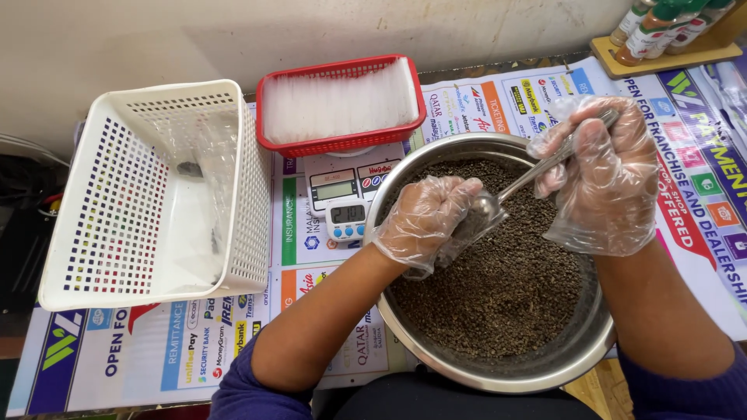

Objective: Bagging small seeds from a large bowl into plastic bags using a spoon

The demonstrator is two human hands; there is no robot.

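Gloved fingers (455, 190) of the left hand (424, 222) are pinching a small clear bag (473, 225) at frame centre, over the steel bowl (580, 342) of dark grains (506, 288); the right hand (603, 175), upper right, is gripping a spoon (537, 173) slanting down-left, bowl touching the bag's mouth.

Both gloved hands closed: left grip (426, 219) low, right grip (603, 175) raised.

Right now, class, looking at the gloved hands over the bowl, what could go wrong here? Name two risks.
1. The spoon tips toward a small clear bag pinched by the left hand; grains may miss its narrow mouth, though they would probably land in the steel bowl.
2. The bowl overhangs the table's near edge, so a push from the right hand could tip it.
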